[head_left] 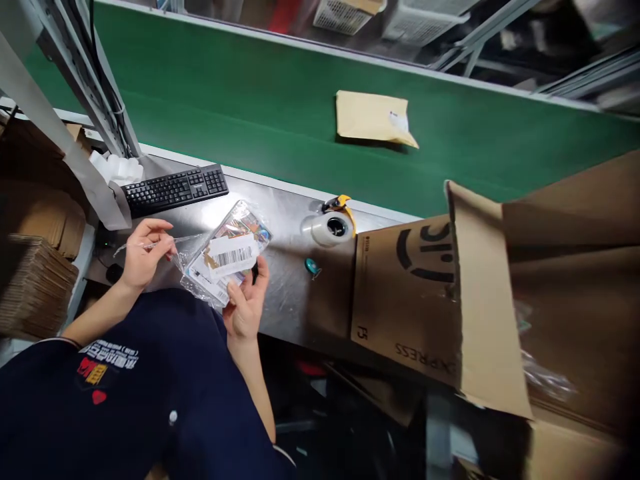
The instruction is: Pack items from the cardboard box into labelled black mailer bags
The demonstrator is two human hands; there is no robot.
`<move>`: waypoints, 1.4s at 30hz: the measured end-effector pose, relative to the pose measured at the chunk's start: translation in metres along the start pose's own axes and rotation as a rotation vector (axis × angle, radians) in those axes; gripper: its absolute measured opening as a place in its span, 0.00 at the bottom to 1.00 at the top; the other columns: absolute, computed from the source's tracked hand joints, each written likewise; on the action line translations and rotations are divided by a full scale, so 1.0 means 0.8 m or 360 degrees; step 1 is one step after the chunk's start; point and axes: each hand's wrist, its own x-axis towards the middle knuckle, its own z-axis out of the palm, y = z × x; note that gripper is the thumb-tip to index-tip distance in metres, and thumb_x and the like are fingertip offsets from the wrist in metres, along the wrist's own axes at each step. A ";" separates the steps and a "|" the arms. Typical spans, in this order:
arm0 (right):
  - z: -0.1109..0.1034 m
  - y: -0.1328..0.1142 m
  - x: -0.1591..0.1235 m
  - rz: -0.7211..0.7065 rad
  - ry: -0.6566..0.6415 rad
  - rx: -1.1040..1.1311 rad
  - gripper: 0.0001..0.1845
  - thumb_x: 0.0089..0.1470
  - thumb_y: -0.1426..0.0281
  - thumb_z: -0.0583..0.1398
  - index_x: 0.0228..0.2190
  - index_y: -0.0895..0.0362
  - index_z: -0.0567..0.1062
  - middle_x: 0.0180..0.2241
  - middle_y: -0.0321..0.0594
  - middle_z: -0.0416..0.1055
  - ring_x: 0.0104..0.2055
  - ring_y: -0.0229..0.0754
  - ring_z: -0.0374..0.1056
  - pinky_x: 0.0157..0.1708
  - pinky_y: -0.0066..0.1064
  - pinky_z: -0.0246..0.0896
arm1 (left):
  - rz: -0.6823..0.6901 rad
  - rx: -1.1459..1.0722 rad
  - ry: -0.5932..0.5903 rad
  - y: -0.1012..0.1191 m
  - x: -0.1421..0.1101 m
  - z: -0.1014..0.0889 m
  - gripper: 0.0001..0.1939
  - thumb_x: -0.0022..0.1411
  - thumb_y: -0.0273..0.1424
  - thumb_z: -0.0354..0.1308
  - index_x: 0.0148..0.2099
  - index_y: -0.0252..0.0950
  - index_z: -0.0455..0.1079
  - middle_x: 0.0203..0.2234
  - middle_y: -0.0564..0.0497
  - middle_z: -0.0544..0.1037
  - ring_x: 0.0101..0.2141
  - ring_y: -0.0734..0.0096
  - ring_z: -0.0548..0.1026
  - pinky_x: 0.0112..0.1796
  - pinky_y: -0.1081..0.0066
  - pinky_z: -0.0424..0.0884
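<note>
My right hand [245, 303] grips the lower right edge of a flat package [200, 273] in a clear plastic bag. A white barcode label [231, 255] with a torn brown patch lies across its front, and colourful print shows above it. My left hand [145, 253] is closed, pinching a clear strip of plastic film [187, 239] that stretches toward the package. Both hands are over the front edge of the metal table [280, 293].
Behind my left hand lies a black keyboard [175, 190]. A tape dispenser [333, 227] and a small teal object [313, 267] are on the table. A large open cardboard box [405, 293] stands right. A padded envelope [373, 117] rests on the green conveyor belt [240, 100]. Flattened cartons [37, 287] are stacked left.
</note>
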 end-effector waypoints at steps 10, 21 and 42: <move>0.010 0.000 0.010 -0.0171 0.0069 -0.0016 0.40 0.49 0.67 0.73 0.62 0.44 0.70 0.58 0.40 0.75 0.56 0.40 0.74 0.56 0.33 0.72 | -0.0118 -0.0285 0.0296 0.017 0.000 0.011 0.15 0.55 0.35 0.73 0.40 0.39 0.72 0.18 0.59 0.75 0.20 0.76 0.72 0.23 0.78 0.70; 0.013 -0.012 0.018 -0.0074 0.0050 0.0065 0.37 0.45 0.67 0.75 0.57 0.44 0.75 0.56 0.38 0.76 0.52 0.40 0.75 0.52 0.34 0.75 | -0.0040 -0.0318 0.0244 0.039 -0.007 0.007 0.12 0.57 0.32 0.73 0.39 0.38 0.72 0.19 0.57 0.76 0.20 0.76 0.73 0.22 0.78 0.70; 0.003 -0.004 0.037 -0.0130 0.0121 -0.0132 0.24 0.52 0.55 0.66 0.50 0.48 0.77 0.48 0.39 0.81 0.51 0.46 0.78 0.53 0.43 0.76 | -0.0892 -0.0347 -0.0239 0.023 0.004 0.034 0.21 0.39 0.38 0.82 0.27 0.35 0.74 0.24 0.55 0.76 0.22 0.77 0.73 0.24 0.75 0.73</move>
